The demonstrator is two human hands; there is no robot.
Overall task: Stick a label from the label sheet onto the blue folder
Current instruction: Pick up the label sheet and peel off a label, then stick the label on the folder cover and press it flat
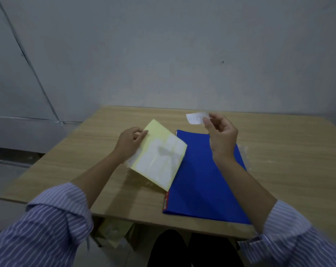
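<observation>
A blue folder [201, 180] lies flat on the wooden table [82, 160], with a red strip along its left edge. My left hand [129, 144] grips the label sheet [159, 155], a yellow backing with white labels, and holds it tilted above the table just left of the folder, its lower corner overlapping the folder's left edge. Above the folder's far edge, my right hand [221, 135] pinches a small white label [197, 118] between thumb and fingers. The label is off the sheet and clear of the folder.
The table stands against a grey wall [173, 54]. Under the table's front edge lie yellowish papers or bags [113, 234]. My dark-clad legs [192, 249] are below the edge. A clear plastic wrapper [244, 151] lies to the right of the folder.
</observation>
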